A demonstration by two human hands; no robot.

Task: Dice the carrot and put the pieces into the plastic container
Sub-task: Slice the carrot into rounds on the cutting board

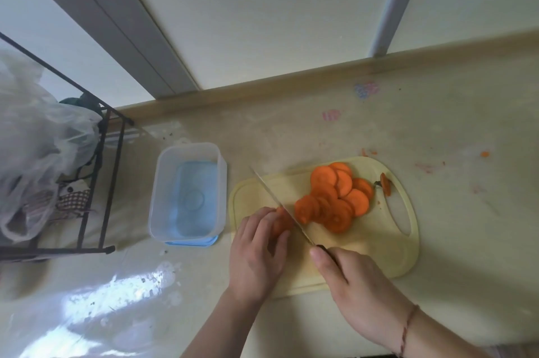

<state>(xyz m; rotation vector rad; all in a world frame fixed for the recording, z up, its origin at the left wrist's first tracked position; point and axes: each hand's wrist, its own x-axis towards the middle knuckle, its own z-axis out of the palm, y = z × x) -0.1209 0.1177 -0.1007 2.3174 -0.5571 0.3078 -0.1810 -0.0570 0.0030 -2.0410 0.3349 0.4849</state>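
Orange carrot slices (335,197) fan out mid cutting board (379,255), pushed right of the blade so the cut zone stays free. Left hand (256,252) curls its fingers over the uncut carrot stub (281,222), pinning it at the board's left end, knuckles just beside the knife (280,206). Right hand (358,287) wraps the knife handle, forefinger lying forward toward the blade, probably for steering. Hands sit near each other, not touching. Plastic container (186,191) stands on a blue lid just left of the board, open, no carrot in it, close for scooping later. Only rounds so far, no dice, so early in the task. Cut-off top (386,184) lies by the board's handle hole. Stub mostly hidden under fingers; remaining length unclear. Handle hidden in the grip. Plastic bag (38,153) on the wire rack (110,182) is cut off at left, contents unreadable. Tabletop (466,211) is smeared.
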